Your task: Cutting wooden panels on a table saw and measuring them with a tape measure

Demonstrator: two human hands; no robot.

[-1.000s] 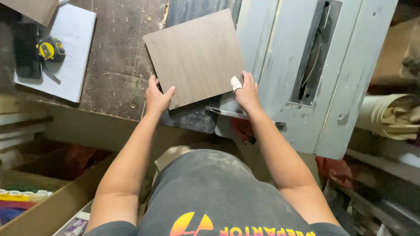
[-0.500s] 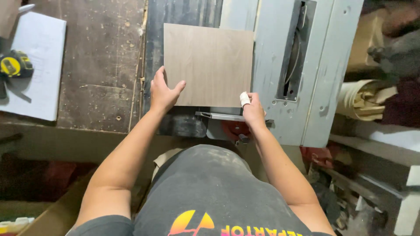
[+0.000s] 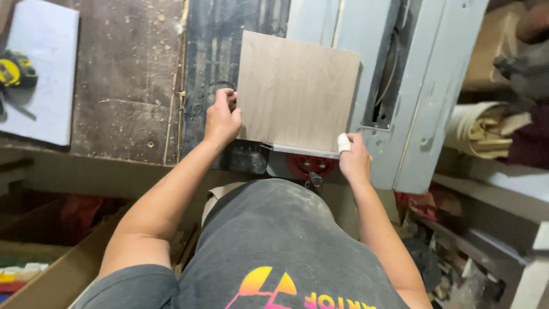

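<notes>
Hands held a square grey-brown wood-grain panel (image 3: pixel 297 91) flat on the pale grey saw table (image 3: pixel 423 114): left hand (image 3: pixel 222 117) gripped its left edge, right hand (image 3: pixel 353 157) (one finger taped white) pinched the near right corner; panel lay uncut beside the blade slot (image 3: pixel 384 80), cutting apparently not begun

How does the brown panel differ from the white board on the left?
The brown panel is wood-grained and held by both hands; the white board is plain and untouched. The panel lies on the grey saw table, the board on the dusty bench under a tape measure. Both lie flat.
</notes>
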